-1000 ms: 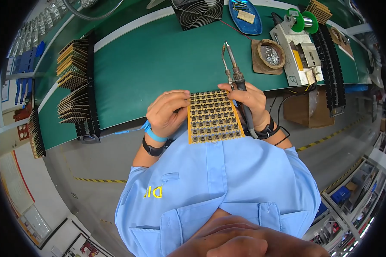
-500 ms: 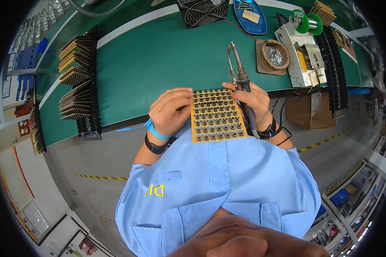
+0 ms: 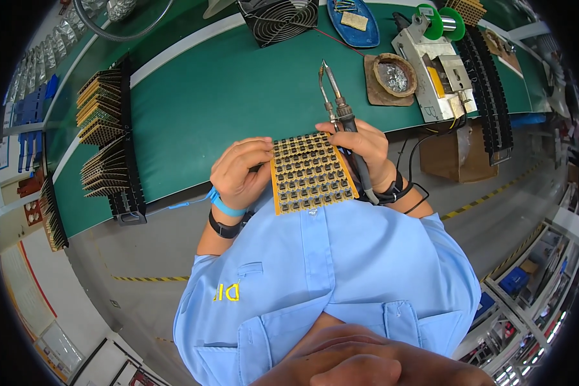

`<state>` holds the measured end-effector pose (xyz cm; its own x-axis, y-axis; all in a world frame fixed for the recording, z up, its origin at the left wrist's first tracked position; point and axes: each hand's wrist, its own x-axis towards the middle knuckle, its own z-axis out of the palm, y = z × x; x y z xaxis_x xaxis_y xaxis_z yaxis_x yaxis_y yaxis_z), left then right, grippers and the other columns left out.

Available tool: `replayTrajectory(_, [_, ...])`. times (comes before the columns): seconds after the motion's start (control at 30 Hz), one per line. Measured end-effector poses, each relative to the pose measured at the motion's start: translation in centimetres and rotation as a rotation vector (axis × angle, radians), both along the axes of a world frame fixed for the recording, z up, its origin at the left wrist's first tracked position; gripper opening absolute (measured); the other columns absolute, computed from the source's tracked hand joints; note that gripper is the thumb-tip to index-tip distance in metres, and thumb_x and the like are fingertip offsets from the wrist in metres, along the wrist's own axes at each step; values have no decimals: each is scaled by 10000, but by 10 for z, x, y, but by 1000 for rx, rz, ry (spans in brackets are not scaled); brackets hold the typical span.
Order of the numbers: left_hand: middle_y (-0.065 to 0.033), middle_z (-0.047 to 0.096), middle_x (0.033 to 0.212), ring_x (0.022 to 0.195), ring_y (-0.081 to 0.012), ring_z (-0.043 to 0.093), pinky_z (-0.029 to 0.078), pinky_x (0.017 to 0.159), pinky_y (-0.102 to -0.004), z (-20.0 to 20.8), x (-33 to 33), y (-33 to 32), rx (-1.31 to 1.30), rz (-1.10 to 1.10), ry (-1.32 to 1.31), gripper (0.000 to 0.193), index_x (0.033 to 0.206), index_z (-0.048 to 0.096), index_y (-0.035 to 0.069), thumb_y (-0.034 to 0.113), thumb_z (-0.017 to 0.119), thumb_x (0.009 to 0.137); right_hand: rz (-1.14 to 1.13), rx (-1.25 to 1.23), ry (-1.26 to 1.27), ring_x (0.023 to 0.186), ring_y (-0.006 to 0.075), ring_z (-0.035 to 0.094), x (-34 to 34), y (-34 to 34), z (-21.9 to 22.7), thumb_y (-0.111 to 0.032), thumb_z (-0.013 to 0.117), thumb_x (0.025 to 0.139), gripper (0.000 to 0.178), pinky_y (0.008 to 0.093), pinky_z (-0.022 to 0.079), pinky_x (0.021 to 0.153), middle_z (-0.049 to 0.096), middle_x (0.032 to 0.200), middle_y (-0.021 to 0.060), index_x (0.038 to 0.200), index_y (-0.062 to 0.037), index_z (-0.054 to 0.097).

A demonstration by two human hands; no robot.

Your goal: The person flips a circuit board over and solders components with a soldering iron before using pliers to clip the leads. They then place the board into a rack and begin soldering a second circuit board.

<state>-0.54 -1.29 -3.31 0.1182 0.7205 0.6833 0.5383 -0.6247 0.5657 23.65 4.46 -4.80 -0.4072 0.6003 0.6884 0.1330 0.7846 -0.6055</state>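
Note:
Between my two hands is a yellow-edged circuit board panel, covered with rows of small black parts. My left hand pinches its far left corner, with a blue strap and a black band on that wrist. The far right corner is gripped by my right hand. That same hand also carries a soldering iron with a thin metal tube beside its shaft, the tip pointing away from me above the green bench. How the fingers wrap the iron's handle is partly hidden.
On the green bench stand a black fan, a blue tray, a round bowl of solder scraps and a solder feeder with green spools. Black racks of boards flank the left side. A cardboard box sits below the bench.
The whole view has shifted slightly, so bench items and my hands appear farther left. Both hands keep their grip; the panel looks slightly more tilted.

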Motion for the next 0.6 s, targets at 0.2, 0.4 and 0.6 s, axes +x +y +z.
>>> replayTrajectory(0.2, [-156, 711, 948, 900, -291, 725, 582, 756, -342, 3, 3, 1, -8, -17, -16, 274, 896, 607, 17, -32, 824, 737, -3, -5, 1, 832, 311, 709, 0, 0, 0, -56, 757, 755, 260, 357, 569, 734, 724, 1018, 221, 962, -16, 605])
replayTrajectory(0.4, [-149, 706, 953, 911, -293, 722, 587, 771, -352, -1, 0, -1, -9, -61, -60, 269, 899, 609, 16, -28, 822, 741, -24, 25, -49, 852, 320, 716, 0, 0, 1, -56, 757, 757, 259, 357, 570, 733, 722, 1018, 228, 963, -20, 604])
replayTrajectory(0.6, [-112, 696, 904, 901, -295, 731, 588, 728, -348, -5, -2, -2, 14, -35, -66, 246, 861, 636, 29, -66, 796, 699, -24, 49, -83, 848, 326, 719, 3, -2, 13, -55, 756, 745, 268, 360, 572, 731, 722, 1029, 232, 964, -30, 603])
